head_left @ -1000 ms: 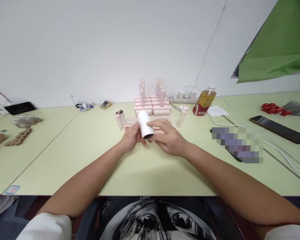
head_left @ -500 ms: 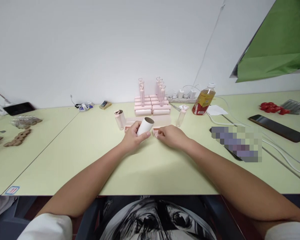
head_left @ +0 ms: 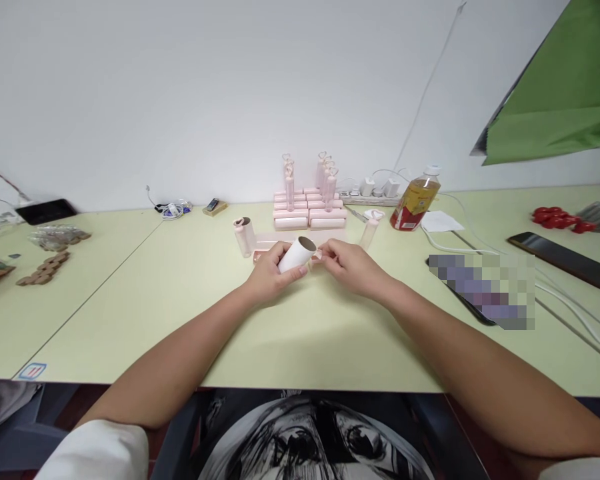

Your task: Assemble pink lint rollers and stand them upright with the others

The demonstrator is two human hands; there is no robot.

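My left hand [head_left: 271,275] is closed round a white paper roll [head_left: 295,259] with a brown cardboard core, tilted with its open end up to the right. Just beside that end, my right hand [head_left: 351,265] pinches a small pale pink piece [head_left: 318,254], partly hidden by the fingers. Behind my left hand lies a small reddish-pink part [head_left: 258,255], mostly covered. A pale pink tube with a heart-shaped loop [head_left: 242,239] stands to the left against another roll [head_left: 249,230]. Another heart-topped tube [head_left: 369,232] stands beyond my right hand.
Stacked pink rollers [head_left: 327,219] with several heart-topped tubes [head_left: 290,190] stand near the wall. Rightward are a drink bottle [head_left: 414,200], power strip [head_left: 363,200], white cables, a phone [head_left: 563,260] and a blurred-out device [head_left: 480,290]. Brown pieces [head_left: 44,268] lie far left.
My right hand has lifted from the small pink part on the table and now holds a pale pink piece up by the roll's open end. The view has shifted slightly.
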